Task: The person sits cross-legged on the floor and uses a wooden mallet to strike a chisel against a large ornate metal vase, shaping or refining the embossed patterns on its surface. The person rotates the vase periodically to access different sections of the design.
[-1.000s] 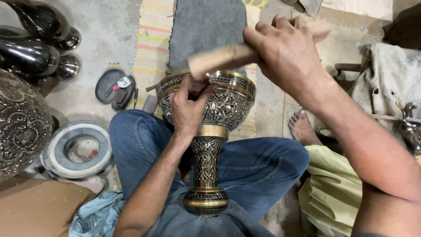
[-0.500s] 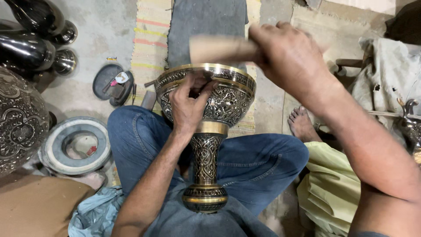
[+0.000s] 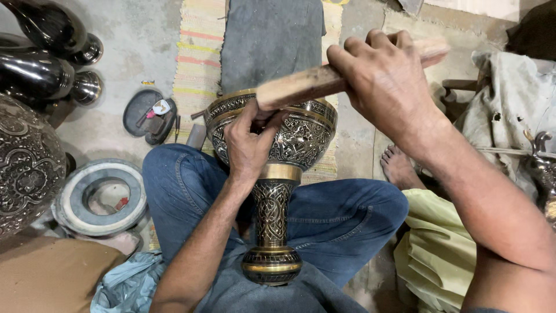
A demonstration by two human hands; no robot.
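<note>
I sit cross-legged in jeans [image 3: 347,220] with an engraved brass goblet [image 3: 272,174] lying across my lap, its round foot toward my belly and its wide bowl pointing away, over the striped mat [image 3: 197,64]. My left hand [image 3: 249,145] rests on the near side of the bowl, thumb and fingers pinched together at the rim as if around something small; I cannot tell what, if anything, sits between them. My right hand [image 3: 388,81] is closed in a full fist around a wooden stick [image 3: 301,84], which lies nearly level above the bowl, its blunt pale end just over my left fingertips, its other end poking out past my knuckles. On the floor to my left lie a grey ring [image 3: 101,197], a small dark tray [image 3: 147,113] with bits in it, and dark polished vases [image 3: 35,64]; a large embossed vessel [image 3: 23,168] stands at the edge. A grey cloth [image 3: 272,40] covers the mat beyond the goblet. A bare foot [image 3: 399,168] and yellow-green cloth [image 3: 440,249] are at my right.
</note>
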